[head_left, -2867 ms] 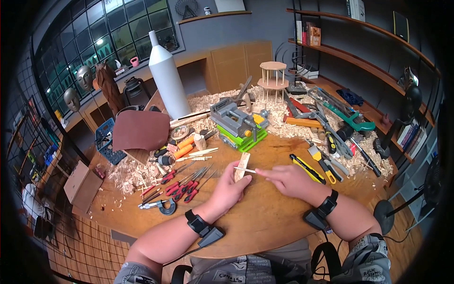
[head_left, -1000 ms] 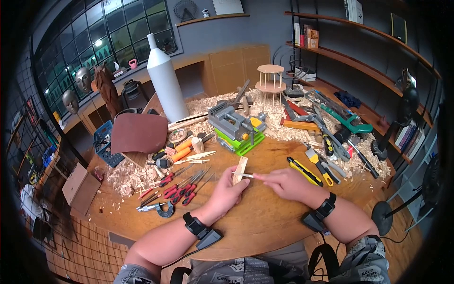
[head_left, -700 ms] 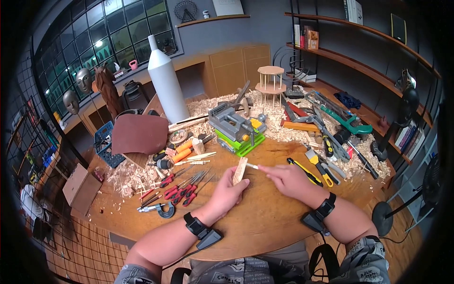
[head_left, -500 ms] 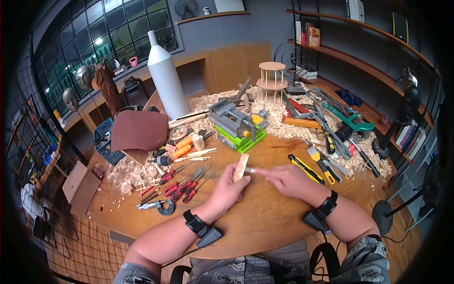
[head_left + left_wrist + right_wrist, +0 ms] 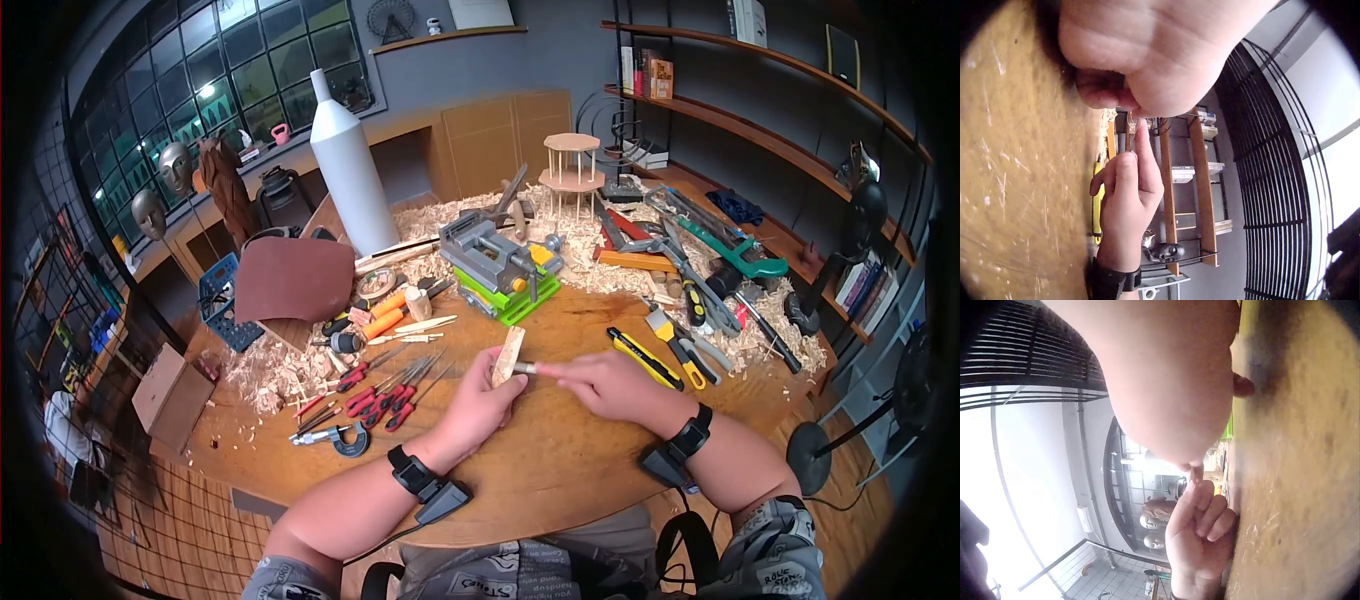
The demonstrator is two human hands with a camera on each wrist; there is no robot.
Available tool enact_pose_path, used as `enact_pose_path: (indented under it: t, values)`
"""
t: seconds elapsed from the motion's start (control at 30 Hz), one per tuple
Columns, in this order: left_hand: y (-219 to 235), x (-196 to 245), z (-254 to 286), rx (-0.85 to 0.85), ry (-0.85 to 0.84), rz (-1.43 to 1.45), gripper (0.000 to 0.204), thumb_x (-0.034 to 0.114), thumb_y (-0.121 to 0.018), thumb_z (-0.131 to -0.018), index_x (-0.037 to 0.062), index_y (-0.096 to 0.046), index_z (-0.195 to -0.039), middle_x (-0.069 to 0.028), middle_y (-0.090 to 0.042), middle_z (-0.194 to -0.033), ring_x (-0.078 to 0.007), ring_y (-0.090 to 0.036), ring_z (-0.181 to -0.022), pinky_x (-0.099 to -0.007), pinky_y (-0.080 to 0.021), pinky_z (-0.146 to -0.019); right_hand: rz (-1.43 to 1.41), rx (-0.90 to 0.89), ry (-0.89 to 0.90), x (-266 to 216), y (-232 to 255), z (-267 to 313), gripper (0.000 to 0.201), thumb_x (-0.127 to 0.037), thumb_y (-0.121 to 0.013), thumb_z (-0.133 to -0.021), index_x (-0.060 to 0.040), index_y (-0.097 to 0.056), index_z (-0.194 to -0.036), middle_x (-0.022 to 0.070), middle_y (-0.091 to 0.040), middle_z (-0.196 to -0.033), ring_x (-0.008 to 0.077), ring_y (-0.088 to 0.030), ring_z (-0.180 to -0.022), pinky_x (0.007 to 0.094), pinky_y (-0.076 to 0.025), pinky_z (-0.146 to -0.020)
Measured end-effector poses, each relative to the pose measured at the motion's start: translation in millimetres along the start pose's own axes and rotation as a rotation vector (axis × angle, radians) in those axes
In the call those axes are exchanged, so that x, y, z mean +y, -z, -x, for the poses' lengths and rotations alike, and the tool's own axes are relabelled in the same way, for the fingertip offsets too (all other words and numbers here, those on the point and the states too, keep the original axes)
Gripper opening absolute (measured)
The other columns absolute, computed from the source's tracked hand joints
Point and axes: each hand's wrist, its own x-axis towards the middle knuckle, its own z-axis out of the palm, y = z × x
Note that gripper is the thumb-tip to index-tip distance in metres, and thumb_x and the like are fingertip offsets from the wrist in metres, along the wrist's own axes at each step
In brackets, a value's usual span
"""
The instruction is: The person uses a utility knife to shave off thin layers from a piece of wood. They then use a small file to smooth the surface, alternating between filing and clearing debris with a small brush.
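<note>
In the head view my left hand (image 5: 476,402) grips a short flat strip of pale wood (image 5: 509,352), which stands up from between the thumb and fingers. My right hand (image 5: 618,386) pinches a slim, pale, stick-like tool (image 5: 525,368), its index finger stretched along it. The tool's tip overlaps the right edge of the wood, just above the left thumb; I cannot tell what kind of tool it is. Seen from the left wrist, the right hand (image 5: 1132,194) has thumb and index finger together on the thin tool. The left hand (image 5: 1200,534) shows curled fingers in the right wrist view.
Beyond the hands stands a grey vise (image 5: 490,250) on a green base. Red-handled files (image 5: 385,395) and a micrometer (image 5: 345,440) lie left. A yellow utility knife (image 5: 643,357) lies right, near a scraper (image 5: 672,340). Wood shavings (image 5: 590,270) cover the table's far side.
The right hand has moved the tool back and forth against the wood strip. Earlier it lay across the strip's face; now its tip is at the right edge. The left hand keeps its grip.
</note>
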Motion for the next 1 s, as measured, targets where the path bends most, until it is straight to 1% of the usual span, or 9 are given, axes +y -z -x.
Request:
enact_pose_path:
  t: [0.1,0.17,0.3,0.37,0.5,0.63,0.73,0.83,1.0]
  values:
    - [0,3,-1,0.005,0.016,-0.026,0.036,0.007,-0.060,-0.098,0.0035,-0.044,-0.130,0.0014,-0.052,-0.077,-0.0063,-0.046,-0.049,-0.0223,-0.037,-0.043,0.096,0.158,-0.136,6,3,-2,0.038,-0.018,-0.064,-0.093,-0.0225,-0.066,-0.131,0.0150,-0.070,-0.087,0.0337,-0.067,-0.074,0.0424,-0.053,-0.064]
    - [0,0,0,-0.006,0.024,0.011,0.036,0.006,-0.060,-0.098,0.0037,-0.043,-0.130,0.0013,-0.052,-0.077,-0.0064,-0.046,-0.048,-0.0224,-0.037,-0.042,-0.025,0.062,-0.008,6,0,-1,0.039,-0.018,-0.064,-0.092,-0.0237,-0.066,-0.131,0.0146,-0.070,-0.086,0.0334,-0.067,-0.073,0.0423,-0.053,-0.064]
    - [2,-3,-1,-0.007,0.020,-0.001,0.037,0.006,-0.060,-0.098,0.0041,-0.043,-0.131,0.0011,-0.052,-0.076,-0.0066,-0.046,-0.048,-0.0227,-0.037,-0.042,0.069,-0.031,-0.138,-1,4,-2,0.038,-0.017,-0.064,-0.093,-0.0231,-0.066,-0.130,0.0152,-0.070,-0.088,0.0337,-0.067,-0.074,0.0422,-0.053,-0.064]
    - [2,-2,-2,-0.015,0.014,-0.004,0.037,0.006,-0.059,-0.098,0.0043,-0.043,-0.131,0.0011,-0.051,-0.076,-0.0068,-0.046,-0.048,-0.0231,-0.036,-0.042,0.062,0.182,-0.105,9,3,-4,0.038,-0.018,-0.063,-0.094,-0.0247,-0.066,-0.131,0.0153,-0.070,-0.089,0.0337,-0.068,-0.074,0.0421,-0.054,-0.065]
    - [0,3,0,-0.015,0.016,-0.004,0.038,0.006,-0.059,-0.098,0.0038,-0.042,-0.132,0.0011,-0.051,-0.076,-0.0069,-0.046,-0.048,-0.0232,-0.036,-0.042,0.056,-0.003,-0.011,0,2,-1,0.038,-0.019,-0.063,-0.094,-0.0255,-0.066,-0.131,0.0150,-0.071,-0.089,0.0333,-0.068,-0.074,0.0422,-0.054,-0.065]
    - [3,-1,-1,-0.016,0.034,0.012,0.039,0.006,-0.059,-0.098,0.0033,-0.041,-0.133,0.0012,-0.051,-0.076,-0.0070,-0.046,-0.048,-0.0233,-0.037,-0.042,0.046,0.177,-0.128,11,-1,-2,0.039,-0.020,-0.062,-0.095,-0.0270,-0.064,-0.133,0.0143,-0.071,-0.089,0.0331,-0.069,-0.075,0.0423,-0.055,-0.065]
    - [1,0,0,-0.015,0.025,0.020,0.039,0.006,-0.060,-0.098,0.0034,-0.042,-0.132,0.0010,-0.052,-0.077,-0.0071,-0.046,-0.049,-0.0233,-0.037,-0.043,0.027,-0.040,-0.011,0,2,1,0.039,-0.019,-0.062,-0.095,-0.0254,-0.065,-0.133,0.0143,-0.070,-0.086,0.0329,-0.068,-0.074,0.0426,-0.054,-0.065]
    - [2,0,0,-0.013,0.033,0.023,0.038,0.006,-0.060,-0.098,0.0035,-0.042,-0.131,0.0007,-0.052,-0.079,-0.0070,-0.046,-0.049,-0.0230,-0.038,-0.043,0.111,0.141,-0.086,6,0,-3,0.039,-0.018,-0.062,-0.094,-0.0246,-0.065,-0.132,0.0139,-0.070,-0.085,0.0330,-0.068,-0.072,0.0424,-0.054,-0.064]
    - [2,0,-2,-0.019,0.025,0.005,0.039,0.006,-0.060,-0.097,0.0037,-0.043,-0.131,0.0007,-0.052,-0.079,-0.0069,-0.046,-0.050,-0.0227,-0.038,-0.043,0.073,0.019,-0.071,-3,4,-2,0.040,-0.019,-0.062,-0.094,-0.0251,-0.065,-0.133,0.0134,-0.071,-0.086,0.0336,-0.068,-0.072,0.0426,-0.055,-0.064]
